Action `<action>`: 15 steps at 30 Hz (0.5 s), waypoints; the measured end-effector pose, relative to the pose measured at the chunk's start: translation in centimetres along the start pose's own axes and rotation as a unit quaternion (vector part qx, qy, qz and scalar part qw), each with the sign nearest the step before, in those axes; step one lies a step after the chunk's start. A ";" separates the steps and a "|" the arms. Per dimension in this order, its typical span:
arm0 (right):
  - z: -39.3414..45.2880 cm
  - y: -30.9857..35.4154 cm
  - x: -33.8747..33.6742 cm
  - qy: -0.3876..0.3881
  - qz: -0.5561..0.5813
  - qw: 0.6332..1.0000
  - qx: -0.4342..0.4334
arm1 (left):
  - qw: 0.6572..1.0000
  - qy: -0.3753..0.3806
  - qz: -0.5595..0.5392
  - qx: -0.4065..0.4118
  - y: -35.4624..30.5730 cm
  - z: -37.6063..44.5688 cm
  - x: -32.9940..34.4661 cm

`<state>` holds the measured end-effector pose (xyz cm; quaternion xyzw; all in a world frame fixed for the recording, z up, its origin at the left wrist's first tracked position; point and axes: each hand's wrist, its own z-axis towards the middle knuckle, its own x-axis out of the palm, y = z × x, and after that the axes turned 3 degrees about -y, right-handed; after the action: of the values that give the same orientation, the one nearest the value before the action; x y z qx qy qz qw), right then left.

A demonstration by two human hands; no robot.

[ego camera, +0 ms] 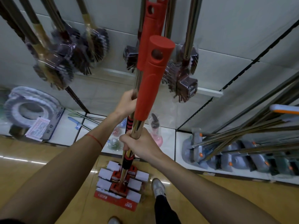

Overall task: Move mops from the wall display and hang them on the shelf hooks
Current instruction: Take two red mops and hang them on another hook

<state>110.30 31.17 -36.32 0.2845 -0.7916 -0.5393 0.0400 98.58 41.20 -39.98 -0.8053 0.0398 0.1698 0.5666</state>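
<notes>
I hold two upright mops with shiny metal poles and red plastic handle caps. The nearer mop (152, 81) has its red cap close to the camera; my right hand (140, 143) grips its pole just below the cap. My left hand (127, 102) is wrapped around the pole of the farther mop (152, 28), whose red cap rises higher. Both mop heads (121, 180), red with white sponge blocks and a red label, rest near the floor in front of my feet.
Wrapped brushes on metal poles (53, 65) hang on the white slotted wall panel (226, 46). A low white shelf (163, 131) carries a coiled hose pack (30, 110), small plungers and loose sticks. Flat mops (242, 152) lean at the right. My shoe (158, 188) stands on the wooden floor.
</notes>
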 end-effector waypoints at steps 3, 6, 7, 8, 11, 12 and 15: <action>-0.8 0.0 0.9 -0.025 0.048 0.999 0.001 | 1.000 -0.016 -0.022 0.000 -0.2 -2.1 0.0; -2.4 0.1 2.2 -0.084 0.088 0.993 -0.005 | 0.997 -0.039 -0.063 0.024 -0.3 -4.6 -0.2; -3.0 0.1 2.7 -0.101 0.093 0.990 -0.006 | 0.996 -0.042 -0.072 0.039 -0.5 -5.7 -0.3; -3.7 0.1 3.1 -0.115 0.101 0.988 -0.005 | 0.995 -0.044 -0.076 0.054 -0.4 -6.6 -0.4; -6.0 0.3 4.3 -0.153 0.125 0.980 0.002 | 0.994 -0.066 -0.061 0.067 0.4 -9.3 -0.8; -6.9 0.4 4.5 -0.170 0.123 0.978 0.002 | 0.993 -0.075 -0.059 0.072 0.7 -10.1 -0.8; -10.3 1.1 4.6 -0.197 0.121 0.973 -0.010 | 0.992 -0.064 -0.075 0.074 0.5 -12.7 -1.1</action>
<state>109.78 20.62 -32.18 0.0748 -0.8071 -0.5835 -0.0488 100.36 29.11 -36.28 -0.7490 -0.0450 0.1749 0.6375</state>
